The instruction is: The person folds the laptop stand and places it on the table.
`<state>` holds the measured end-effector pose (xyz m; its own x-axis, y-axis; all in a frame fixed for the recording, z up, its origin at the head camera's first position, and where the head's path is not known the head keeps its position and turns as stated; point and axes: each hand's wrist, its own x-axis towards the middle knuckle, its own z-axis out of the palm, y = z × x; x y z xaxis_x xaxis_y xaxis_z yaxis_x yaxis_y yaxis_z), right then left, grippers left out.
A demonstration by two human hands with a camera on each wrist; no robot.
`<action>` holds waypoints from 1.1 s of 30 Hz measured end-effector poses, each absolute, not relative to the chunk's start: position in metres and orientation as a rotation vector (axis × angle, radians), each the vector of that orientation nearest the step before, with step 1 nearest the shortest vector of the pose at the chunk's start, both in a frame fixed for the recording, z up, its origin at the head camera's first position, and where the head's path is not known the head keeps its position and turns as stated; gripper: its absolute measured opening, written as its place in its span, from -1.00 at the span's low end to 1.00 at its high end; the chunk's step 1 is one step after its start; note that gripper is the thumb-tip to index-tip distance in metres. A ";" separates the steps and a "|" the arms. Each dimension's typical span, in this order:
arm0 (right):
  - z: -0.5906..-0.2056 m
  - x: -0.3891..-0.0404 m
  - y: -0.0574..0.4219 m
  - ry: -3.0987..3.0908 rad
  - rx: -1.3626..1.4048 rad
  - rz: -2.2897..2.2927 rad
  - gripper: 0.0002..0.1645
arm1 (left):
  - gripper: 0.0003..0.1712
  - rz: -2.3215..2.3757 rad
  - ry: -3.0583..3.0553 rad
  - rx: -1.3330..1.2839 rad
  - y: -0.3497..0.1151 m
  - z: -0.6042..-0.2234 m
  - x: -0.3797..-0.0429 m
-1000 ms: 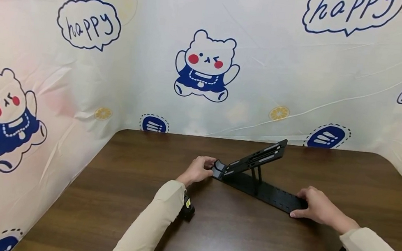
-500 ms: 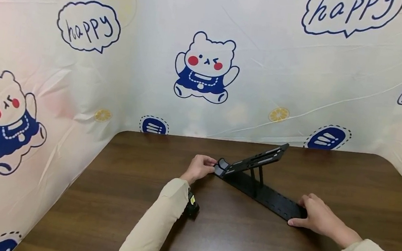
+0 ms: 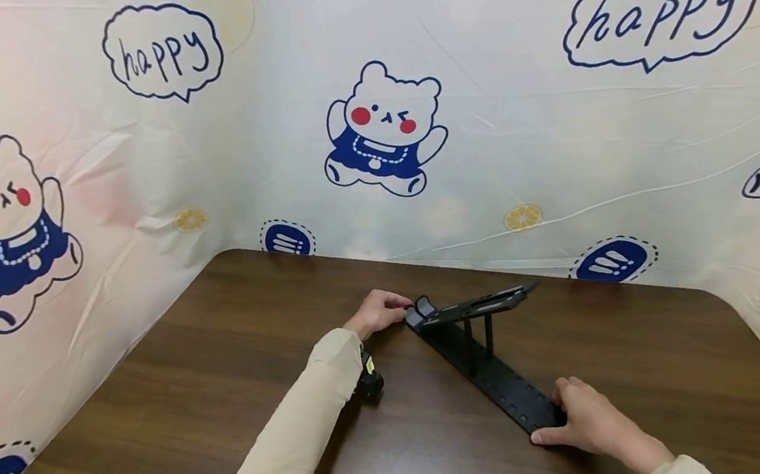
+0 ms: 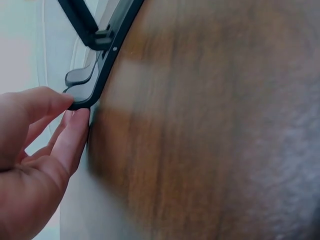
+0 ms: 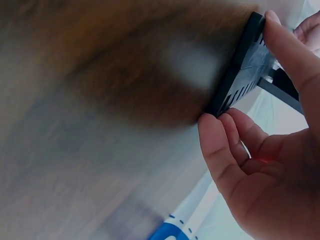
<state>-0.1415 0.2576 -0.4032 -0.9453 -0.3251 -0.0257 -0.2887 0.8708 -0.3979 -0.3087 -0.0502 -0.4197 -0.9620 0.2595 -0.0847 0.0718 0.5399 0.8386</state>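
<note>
A black folding laptop stand (image 3: 500, 380) lies slantwise on the table, its near end to the right. Its upper panel (image 3: 481, 305) tilts up over the base on thin struts (image 3: 489, 337). At the far left end, beside grey curved pads (image 3: 415, 315), my left hand (image 3: 377, 313) pinches the base's tip; the left wrist view has thumb and fingers at the rounded corner (image 4: 84, 102). My right hand (image 3: 594, 422) grips the other end across its width, thumb on the near edge and fingers at the far edge. Rows of slots (image 5: 243, 90) show there in the right wrist view.
The brown wooden table (image 3: 209, 374) reaches back to a pale printed curtain (image 3: 262, 98) with cartoon bears, which hangs behind and on both sides. A dark wrist camera (image 3: 370, 383) sits under the left sleeve.
The stand has turned on the table: its right end has come nearer with my right hand, while my left hand has shifted slightly away. The upper panel looks a little lower.
</note>
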 end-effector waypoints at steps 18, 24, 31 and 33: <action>-0.409 -0.127 0.247 2.930 -0.500 -0.778 -0.44 | -0.78 1.392 2.633 0.295 -0.044 -0.424 -0.319; -0.411 -0.122 0.240 2.858 -0.546 -0.904 -0.48 | -0.80 1.458 2.626 0.295 -0.041 -0.426 -0.320; -0.411 -0.120 0.239 2.814 -0.636 -0.993 -0.55 | -0.80 1.515 2.593 0.262 -0.038 -0.428 -0.322; -0.411 -0.120 0.239 2.798 -0.652 -1.032 -0.56 | -0.81 1.534 2.580 0.242 -0.037 -0.427 -0.323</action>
